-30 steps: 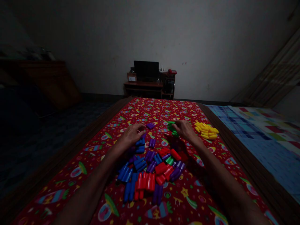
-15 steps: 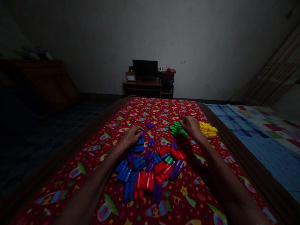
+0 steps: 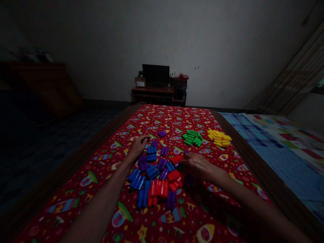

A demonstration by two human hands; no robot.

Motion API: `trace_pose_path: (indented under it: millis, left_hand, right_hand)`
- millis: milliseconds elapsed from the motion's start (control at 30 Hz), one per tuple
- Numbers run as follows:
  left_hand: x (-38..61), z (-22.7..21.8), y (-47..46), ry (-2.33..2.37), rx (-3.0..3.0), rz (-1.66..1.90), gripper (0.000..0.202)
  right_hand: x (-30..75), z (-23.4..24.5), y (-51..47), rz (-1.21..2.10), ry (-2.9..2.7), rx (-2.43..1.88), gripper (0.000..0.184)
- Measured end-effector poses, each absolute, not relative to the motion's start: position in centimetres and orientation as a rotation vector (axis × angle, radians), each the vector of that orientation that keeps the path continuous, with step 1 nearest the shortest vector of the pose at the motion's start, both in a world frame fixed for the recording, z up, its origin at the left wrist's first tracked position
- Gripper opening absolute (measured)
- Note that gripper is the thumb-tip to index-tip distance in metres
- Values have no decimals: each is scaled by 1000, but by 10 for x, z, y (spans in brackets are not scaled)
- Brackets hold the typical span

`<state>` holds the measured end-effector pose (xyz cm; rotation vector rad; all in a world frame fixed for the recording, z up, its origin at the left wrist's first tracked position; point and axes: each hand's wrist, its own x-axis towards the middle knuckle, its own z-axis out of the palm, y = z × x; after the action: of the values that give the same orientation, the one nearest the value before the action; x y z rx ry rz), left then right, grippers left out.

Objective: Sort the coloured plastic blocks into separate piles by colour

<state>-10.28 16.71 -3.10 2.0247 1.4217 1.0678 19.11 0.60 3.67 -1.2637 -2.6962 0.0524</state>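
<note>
A mixed group of tube-shaped plastic toy blocks lies before me: blue blocks (image 3: pixel 137 180), red blocks (image 3: pixel 159 188) and purple blocks (image 3: pixel 171 200). My left hand (image 3: pixel 138 146) is beside the group's far left side, loosely bent, its fingers apart and nothing seen in them. My right hand (image 3: pixel 197 165) reaches over the group's right side, fingers closed around a green block (image 3: pixel 180 166) that mostly hides under them. Farther off sit a heap of green blocks (image 3: pixel 192 138) and a heap of yellow blocks (image 3: pixel 219 138).
Beneath the blocks a red patterned cloth (image 3: pixel 174 118) covers the table, with brown edges (image 3: pixel 243 158) showing. A lone purple block (image 3: pixel 162 133) lies toward the far side. Beyond stands a desk with a monitor (image 3: pixel 156 75); a bed (image 3: pixel 275 158) is to the right.
My right hand has left the green heap and come back toward me, onto the mixed blocks. My left hand has shifted slightly left, off the blue blocks.
</note>
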Motion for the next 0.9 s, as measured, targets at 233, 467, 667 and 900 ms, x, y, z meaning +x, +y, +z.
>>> trace_pose_path:
  millis: [233, 467, 667, 900]
  left_hand:
    - [-102, -33, 168, 1391, 2058, 1108, 32]
    - [-103, -35, 171, 1376, 2065, 1106, 32]
    - [-105, -35, 172, 1385, 2086, 1096, 31]
    - [-105, -33, 171, 1383, 2062, 1094, 30]
  right_hand:
    - [178, 32, 5, -122, -2680, -1256, 25]
    - [189, 20, 6, 3, -2631, -1121, 34]
    - [203, 39, 46, 406, -2330, -1260, 20]
    - [249, 17, 94, 164, -1755, -1616, 22]
